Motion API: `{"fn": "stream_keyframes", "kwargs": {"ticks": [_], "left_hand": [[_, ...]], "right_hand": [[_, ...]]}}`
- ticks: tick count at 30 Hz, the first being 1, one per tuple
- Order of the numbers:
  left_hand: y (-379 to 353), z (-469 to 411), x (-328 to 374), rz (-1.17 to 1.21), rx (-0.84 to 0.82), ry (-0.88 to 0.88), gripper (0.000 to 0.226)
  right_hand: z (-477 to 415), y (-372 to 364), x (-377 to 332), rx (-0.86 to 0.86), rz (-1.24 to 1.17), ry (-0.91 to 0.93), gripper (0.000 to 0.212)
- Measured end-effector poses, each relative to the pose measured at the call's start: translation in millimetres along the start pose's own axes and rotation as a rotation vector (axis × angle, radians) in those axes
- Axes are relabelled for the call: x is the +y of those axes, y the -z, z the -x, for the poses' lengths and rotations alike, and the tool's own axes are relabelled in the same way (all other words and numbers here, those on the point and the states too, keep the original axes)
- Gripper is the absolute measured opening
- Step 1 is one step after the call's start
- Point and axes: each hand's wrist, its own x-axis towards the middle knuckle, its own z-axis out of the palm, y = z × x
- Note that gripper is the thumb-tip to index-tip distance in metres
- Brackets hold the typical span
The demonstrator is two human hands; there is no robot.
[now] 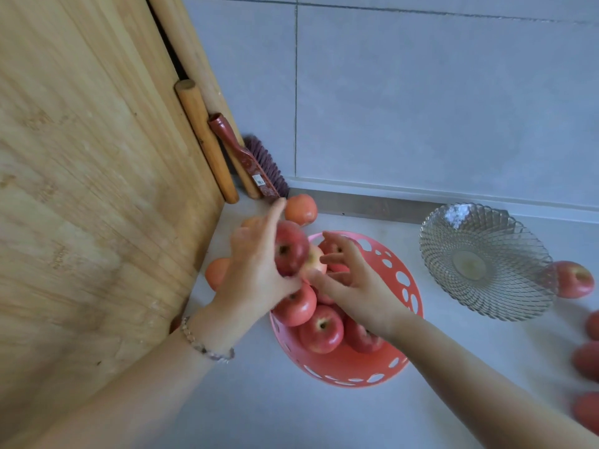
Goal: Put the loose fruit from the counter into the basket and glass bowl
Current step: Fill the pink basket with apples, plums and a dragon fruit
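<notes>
A coral plastic basket (350,371) with oval holes stands mid-counter and holds several red apples (322,328). My left hand (256,270) grips a dark red apple (290,247) over the basket's far rim. My right hand (353,283) hovers above the basket with spread fingers, touching a paler apple (312,262). The glass bowl (483,260) is tilted to the right and holds no fruit. One orange (301,209) lies behind the basket, another orange (216,273) left of it. A loose apple (572,279) rests beside the bowl.
A large wooden cutting board (90,189) leans on the left, with rolling pins (205,140) and a red brush (256,160) against the tiled wall. More red fruit (588,361) lies at the right edge of the counter.
</notes>
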Motion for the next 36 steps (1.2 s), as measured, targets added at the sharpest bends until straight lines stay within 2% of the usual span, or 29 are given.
{"fn": "stream_keyframes", "kwargs": {"ticks": [2, 5, 7, 8, 10, 13, 16, 20, 23, 27, 29, 31, 33, 35, 36], "left_hand": [[-1.0, 11.6, 26.1, 0.019, -0.157, -0.113, 0.098], [-17.3, 35.4, 31.1, -0.045, -0.364, -0.319, 0.091], [-26.9, 48.8, 19.8, 0.007, -0.560, -0.264, 0.089], [-30.4, 53.6, 12.3, 0.012, -0.605, -0.230, 0.084], [-35.6, 59.1, 0.1, -0.048, -0.515, -0.251, 0.068], [-42.4, 58.2, -15.9, -0.169, -0.362, -0.192, 0.059], [-45.1, 56.4, -28.4, -0.298, -0.384, -0.055, 0.067], [-48.0, 58.5, -34.5, -0.377, -0.438, 0.040, 0.071], [-51.8, 58.6, -36.9, -0.381, -0.403, 0.027, 0.068], [-53.9, 60.1, -41.0, -0.378, -0.395, 0.005, 0.066], [-53.0, 59.3, -41.0, -0.349, -0.396, -0.015, 0.062], [-48.1, 55.3, -40.7, -0.247, -0.319, -0.013, 0.054], [-40.0, 48.4, -49.1, -0.164, -0.152, 0.038, 0.049], [-30.4, 39.9, -68.5, -0.187, -0.008, 0.169, 0.050], [-25.3, 35.0, -79.8, -0.221, 0.003, 0.290, 0.055]], "right_hand": [[1.5, 1.7, 0.9, -0.007, -0.048, -0.020, 0.061], [13.6, 10.0, 19.1, -0.040, 0.085, -0.058, 0.045], [26.3, 14.7, 41.7, -0.073, 0.233, -0.160, 0.051], [31.8, 16.8, 53.3, -0.078, 0.330, -0.224, 0.058], [40.2, 18.8, 70.3, -0.089, 0.435, -0.317, 0.058], [44.5, 14.9, 78.7, -0.116, 0.486, -0.286, 0.053], [44.3, 14.6, 79.1, -0.137, 0.578, -0.226, 0.056], [44.5, 17.0, 78.6, -0.173, 0.627, -0.206, 0.055], [39.6, 17.3, 76.3, -0.219, 0.725, -0.168, 0.056], [35.6, 23.0, 74.5, -0.248, 0.690, -0.166, 0.054], [35.7, 24.3, 74.0, -0.249, 0.751, -0.174, 0.053], [35.6, 23.1, 71.6, -0.267, 0.849, -0.178, 0.052], [34.6, 22.8, 67.1, -0.243, 0.874, -0.162, 0.050], [32.3, 24.4, 60.7, -0.141, 0.773, -0.135, 0.046], [30.8, 25.7, 57.6, -0.088, 0.703, -0.119, 0.043]]}}
